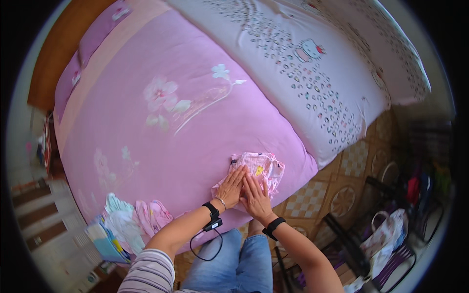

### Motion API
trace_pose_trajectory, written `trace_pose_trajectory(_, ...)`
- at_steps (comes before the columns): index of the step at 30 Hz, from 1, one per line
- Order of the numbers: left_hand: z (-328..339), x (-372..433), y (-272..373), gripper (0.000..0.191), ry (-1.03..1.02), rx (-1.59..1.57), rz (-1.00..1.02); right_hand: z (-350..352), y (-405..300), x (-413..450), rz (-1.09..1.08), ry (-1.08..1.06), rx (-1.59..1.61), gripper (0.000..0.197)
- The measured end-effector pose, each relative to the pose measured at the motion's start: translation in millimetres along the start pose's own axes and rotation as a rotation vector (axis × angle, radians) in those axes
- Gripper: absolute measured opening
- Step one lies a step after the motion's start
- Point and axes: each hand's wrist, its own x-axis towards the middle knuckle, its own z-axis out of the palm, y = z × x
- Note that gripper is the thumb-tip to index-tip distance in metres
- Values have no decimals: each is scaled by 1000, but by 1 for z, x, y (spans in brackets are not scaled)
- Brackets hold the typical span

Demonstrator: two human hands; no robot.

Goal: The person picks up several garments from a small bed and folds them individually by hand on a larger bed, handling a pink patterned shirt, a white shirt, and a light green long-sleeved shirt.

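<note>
A small pink printed garment [275,172] lies on the near right corner of a pink floral bedspread [205,154]. It has a yellow figure and dark spots on it, and ruffled edges. My left hand [231,188] rests flat on its left part, a silver bangle at the wrist. Palm down beside it, my right hand [256,196] lies on the lower middle of the cloth, with the two hands' fingertips almost meeting. Neither hand grips the fabric. The part of the garment under my palms is hidden.
Crumpled pink clothing [152,216] and pale clothing [124,223] lie at the bed's near left edge, by a blue container [106,241]. A white patterned quilt [293,73] adjoins on the right. Purple chairs [397,263] with cloth on them stand on the tiled floor [307,194].
</note>
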Motion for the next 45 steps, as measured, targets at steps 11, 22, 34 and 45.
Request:
trace_pose_trajectory(11,4,-5,-35,74,95,0,-54,-3,49,28,155,17,-264,66)
trace_pose_trajectory(22,-43,-208,-23,64,652,-116,-1076,-45,13,-51,482,436,839,35)
trace_pose_trajectory(34,13,-416,-7,102,527,-233,-1884,-71,-111,-59,250,4,826,23)
trace_pose_trajectory(45,-71,-422,-13,24,819,-1047,-1009,-31,-363,-29,468,-670,975,33)
